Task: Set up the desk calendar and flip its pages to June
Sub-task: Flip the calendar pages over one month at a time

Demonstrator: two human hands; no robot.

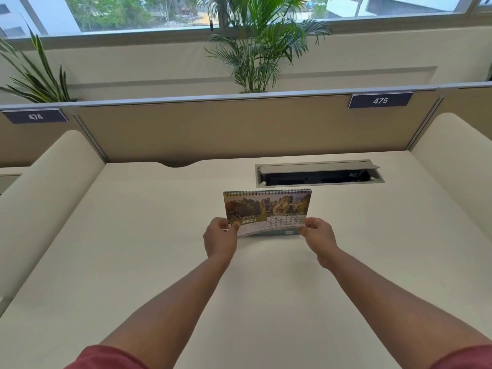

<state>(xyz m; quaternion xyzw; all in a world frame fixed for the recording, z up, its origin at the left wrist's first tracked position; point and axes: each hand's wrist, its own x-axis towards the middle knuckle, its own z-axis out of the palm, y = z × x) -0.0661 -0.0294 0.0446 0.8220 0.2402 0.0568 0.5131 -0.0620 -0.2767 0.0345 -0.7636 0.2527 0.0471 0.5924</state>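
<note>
I have both hands on the calendar. My left hand pinches the lower left corner of the front page, thumb and fingers pressed together on the paper just beside the word MARCH. My right hand pinches the lower right corner of the same page, under the date grid. The bottom edge of that page is lifted a little off the sheets behind it, and a paler page and a strip of teal base show beneath.

The calendar stands upright on the desk, spiral binding along its top edge, facing me. The front page shows a photo of rock formations and trees above a green band with MARCH, with the dates to the right. It sits near the middle of the desk, a bit right of centre.

Just behind it is a cable tray set into the desk, its grey lid propped open. Past that runs a tan partition with a plate reading 475 at the right and one reading 474 at the left. A palm stands behind the partition, by the window. Red sleeves show at the bottom edge.
</note>
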